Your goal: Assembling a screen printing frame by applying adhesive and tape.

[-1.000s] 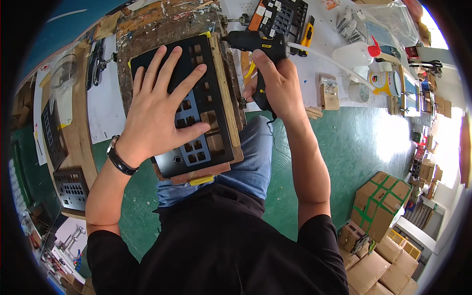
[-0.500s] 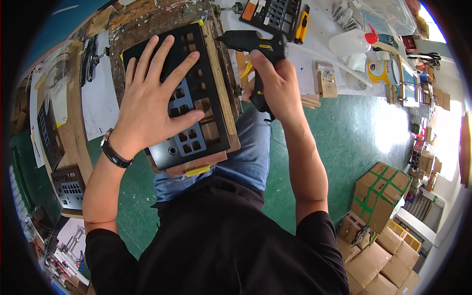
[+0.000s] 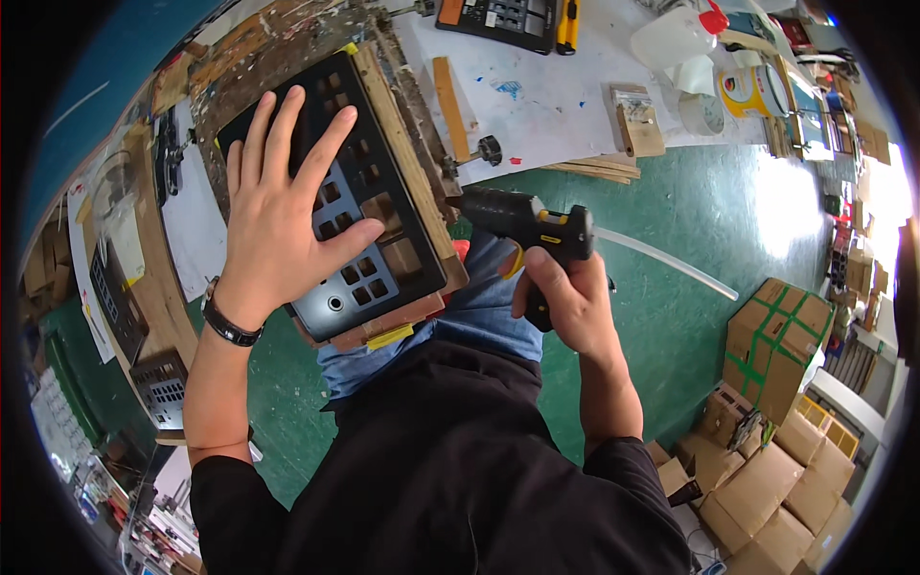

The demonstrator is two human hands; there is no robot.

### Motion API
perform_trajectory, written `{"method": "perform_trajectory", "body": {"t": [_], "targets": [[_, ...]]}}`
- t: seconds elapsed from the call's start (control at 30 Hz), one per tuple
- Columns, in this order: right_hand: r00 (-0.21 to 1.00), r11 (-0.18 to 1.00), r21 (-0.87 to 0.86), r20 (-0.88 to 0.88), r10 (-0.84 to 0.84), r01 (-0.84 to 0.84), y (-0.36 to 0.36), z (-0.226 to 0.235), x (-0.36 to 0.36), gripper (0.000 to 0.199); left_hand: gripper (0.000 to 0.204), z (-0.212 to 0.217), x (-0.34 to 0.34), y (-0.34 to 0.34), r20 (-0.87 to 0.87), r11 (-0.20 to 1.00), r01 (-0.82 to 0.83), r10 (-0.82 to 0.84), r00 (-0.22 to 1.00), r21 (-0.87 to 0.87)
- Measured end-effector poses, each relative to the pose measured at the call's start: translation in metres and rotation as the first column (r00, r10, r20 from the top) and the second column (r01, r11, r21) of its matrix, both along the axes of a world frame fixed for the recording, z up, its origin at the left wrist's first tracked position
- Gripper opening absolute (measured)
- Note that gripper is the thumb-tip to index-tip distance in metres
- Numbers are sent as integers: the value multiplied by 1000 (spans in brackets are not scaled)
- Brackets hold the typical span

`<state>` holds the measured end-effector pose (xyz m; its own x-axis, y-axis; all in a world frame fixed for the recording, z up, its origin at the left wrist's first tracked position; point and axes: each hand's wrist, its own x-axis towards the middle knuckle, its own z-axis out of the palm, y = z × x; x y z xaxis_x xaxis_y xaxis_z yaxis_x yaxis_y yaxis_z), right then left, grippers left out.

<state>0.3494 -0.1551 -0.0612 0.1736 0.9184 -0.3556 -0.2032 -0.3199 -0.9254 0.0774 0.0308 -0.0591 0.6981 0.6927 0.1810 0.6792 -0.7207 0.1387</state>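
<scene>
Green floor (image 3: 661, 216) spreads below and to the right of the black panel (image 3: 355, 187) at your left hand. Beyond the panel, to its upper right, reaches the white-covered bench top (image 3: 546, 125); well apart, to its lower right, sits a cardboard box (image 3: 778, 331) crossed with green tape.

The panel, full of cutouts, lies tilted in front of you, over a brown board (image 3: 359, 333) whose edge shows at its near end, presumably backing it from below. A wooden strip (image 3: 403, 153) runs along the panel's right edge, perhaps as a stop or a support.

Your left hand (image 3: 278, 220) lies flat on the panel, fingers spread and thumb out, likely so the pressure is shared and the piece cannot slide. Your right hand (image 3: 575, 302), well apart from the left, is wrapped around the grip of a black glue gun (image 3: 522, 218) to the panel's right. You hold it with the nozzle toward the panel's edge, near the strip; I cannot tell whether it touches, or whether the trigger is pressed. From its rear, away from the panel, sticks a pale glue stick (image 3: 666, 261), which would feed it.

Up beyond the panel, to the right, lies a yellow utility knife (image 3: 568, 27), out of your way.
</scene>
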Motion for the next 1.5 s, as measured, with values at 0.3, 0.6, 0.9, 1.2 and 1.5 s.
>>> {"method": "perform_trajectory", "body": {"t": [0.3,0.6,0.9,1.2,1.5], "targets": [[999,999,-46,-46,6,-8,-1,-12,-2,19,95,-4,-1,2,-27,1000,3,-2,1000,26],[1000,998,-55,-12,-16,15,-20,-17,-4,20,94,-5,-1,2,-10,1000,12,-12,1000,29],[996,998,-26,-69,-51,49,-23,-1,-8,19,92,-8,-8,3,-14,998,27,-26,1000,64],[994,998,-11,-93,-58,57,-4,-11,-7,20,91,-8,-3,2,27,996,62,-64,998,70],[980,996,-44,-182,-79,72,-4,-14,-4,20,92,-7,-3,2,-4,998,34,-34,999,52]]}}
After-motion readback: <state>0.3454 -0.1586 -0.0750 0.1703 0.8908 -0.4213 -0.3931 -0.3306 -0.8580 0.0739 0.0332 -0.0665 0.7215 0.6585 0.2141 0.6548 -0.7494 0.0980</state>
